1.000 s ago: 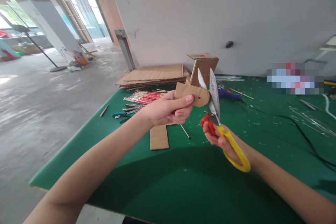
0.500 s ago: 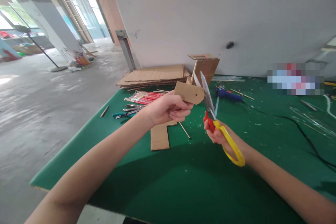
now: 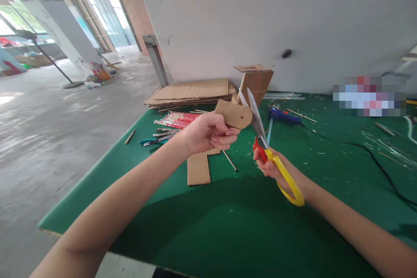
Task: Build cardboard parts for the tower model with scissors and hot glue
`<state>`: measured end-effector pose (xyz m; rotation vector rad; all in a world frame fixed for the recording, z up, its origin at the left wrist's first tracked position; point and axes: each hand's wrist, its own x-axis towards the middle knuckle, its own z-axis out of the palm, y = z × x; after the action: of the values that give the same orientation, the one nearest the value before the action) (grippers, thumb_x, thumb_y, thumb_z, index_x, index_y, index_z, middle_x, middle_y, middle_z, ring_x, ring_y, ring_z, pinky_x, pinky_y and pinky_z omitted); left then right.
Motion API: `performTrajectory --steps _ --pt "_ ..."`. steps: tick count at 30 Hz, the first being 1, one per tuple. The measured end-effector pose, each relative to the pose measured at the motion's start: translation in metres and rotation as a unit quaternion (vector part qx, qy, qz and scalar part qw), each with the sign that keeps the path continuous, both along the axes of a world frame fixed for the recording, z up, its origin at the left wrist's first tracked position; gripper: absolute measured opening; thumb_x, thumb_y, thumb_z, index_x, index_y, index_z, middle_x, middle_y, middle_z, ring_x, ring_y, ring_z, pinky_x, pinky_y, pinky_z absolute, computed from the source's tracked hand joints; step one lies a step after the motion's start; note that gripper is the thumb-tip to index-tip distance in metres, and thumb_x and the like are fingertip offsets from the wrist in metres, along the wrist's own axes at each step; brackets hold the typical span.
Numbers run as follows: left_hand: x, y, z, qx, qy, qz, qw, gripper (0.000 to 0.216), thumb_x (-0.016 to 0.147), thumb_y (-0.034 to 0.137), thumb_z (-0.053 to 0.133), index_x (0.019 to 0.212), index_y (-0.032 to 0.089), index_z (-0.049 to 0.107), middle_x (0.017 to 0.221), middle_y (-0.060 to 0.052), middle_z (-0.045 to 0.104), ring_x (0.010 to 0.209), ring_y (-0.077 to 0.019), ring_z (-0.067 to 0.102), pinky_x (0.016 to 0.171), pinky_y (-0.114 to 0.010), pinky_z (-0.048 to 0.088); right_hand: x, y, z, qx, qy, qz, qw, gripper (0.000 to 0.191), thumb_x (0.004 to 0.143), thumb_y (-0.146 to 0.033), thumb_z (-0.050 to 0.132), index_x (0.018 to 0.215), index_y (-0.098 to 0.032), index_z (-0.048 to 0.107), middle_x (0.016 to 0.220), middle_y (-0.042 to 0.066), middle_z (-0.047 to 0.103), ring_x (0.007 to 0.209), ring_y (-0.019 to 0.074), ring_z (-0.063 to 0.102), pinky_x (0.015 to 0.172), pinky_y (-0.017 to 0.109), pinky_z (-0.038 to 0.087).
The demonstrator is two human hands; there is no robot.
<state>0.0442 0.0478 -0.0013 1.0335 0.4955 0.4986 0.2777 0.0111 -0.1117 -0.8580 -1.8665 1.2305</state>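
Yellow-red scissors [image 3: 268,153] lean further left than before, by cardboard piece [image 3: 233,113].

The hands [image 3: 208,132] hold a cardboard piece [image 3: 233,114] and scissors [image 3: 269,154].

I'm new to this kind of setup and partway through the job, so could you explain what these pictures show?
There is no machine here: these are a person's own bare hands. One camera, worn on the head, looks forward and down. The left hand holds a small cardboard piece with a rounded end and one small dark spot. The right hand holds scissors with red and yellow handles, blades partly open beside that end; whether they touch it, I can't tell. On the green table lie a flat cardboard cutout, stacked cardboard sheets, red-and-white packaged sticks and a blue tool with a dark cord.
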Motion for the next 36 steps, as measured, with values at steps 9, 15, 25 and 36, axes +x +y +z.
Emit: performTrajectory --steps 9,15,25,36 --pt "-0.001 0.003 -0.001 0.009 -0.007 0.022 1.000 0.017 0.058 0.015 0.047 0.047 0.017 0.035 0.049 0.005 0.020 0.041 -0.0051 0.016 0.036 -0.019 0.023 -0.003 -0.001 0.008 0.022 -0.036 -0.036 0.998 0.043 0.082 -0.066 0.047 0.090 -0.023 0.045 0.067 -0.004 0.040 0.052 0.0099 0.032 0.048 0.026 0.030" --pt "-0.001 0.008 -0.003 0.029 0.027 0.061 0.997 0.017 0.064 0.011 0.047 0.051 0.016 0.036 0.049 0.005 0.023 0.040 -0.0037 0.018 0.036 -0.017 0.020 0.002 0.003 0.024 0.039 -0.168 -0.093 0.981 0.037 0.083 -0.059 0.050 0.089 -0.023 0.042 0.070 -0.002 0.047 0.055 0.0118 0.042 0.050 0.027 0.035" --pt "-0.008 0.013 -0.011 0.272 0.124 0.151 0.942 0.026 0.085 0.034 0.057 0.070 0.017 0.045 0.051 0.006 0.038 0.042 -0.0038 0.033 0.041 -0.019 0.022 0.010 0.013 0.027 0.066 -0.272 -0.146 0.949 0.033 0.083 -0.055 0.052 0.082 -0.024 0.041 0.068 0.000 0.055 0.055 0.0154 0.050 0.047 0.028 0.035" --pt "-0.006 0.007 -0.010 0.323 0.177 0.158 0.916 0.030 0.085 0.042 0.056 0.072 0.016 0.050 0.048 0.005 0.043 0.045 -0.0054 0.038 0.044 -0.020 0.029 0.025 0.015 0.017 0.028 -0.154 -0.035 0.987 0.037 0.082 -0.058 0.055 0.094 -0.024 0.048 0.067 -0.002 0.045 0.054 0.0125 0.041 0.045 0.027 0.038"
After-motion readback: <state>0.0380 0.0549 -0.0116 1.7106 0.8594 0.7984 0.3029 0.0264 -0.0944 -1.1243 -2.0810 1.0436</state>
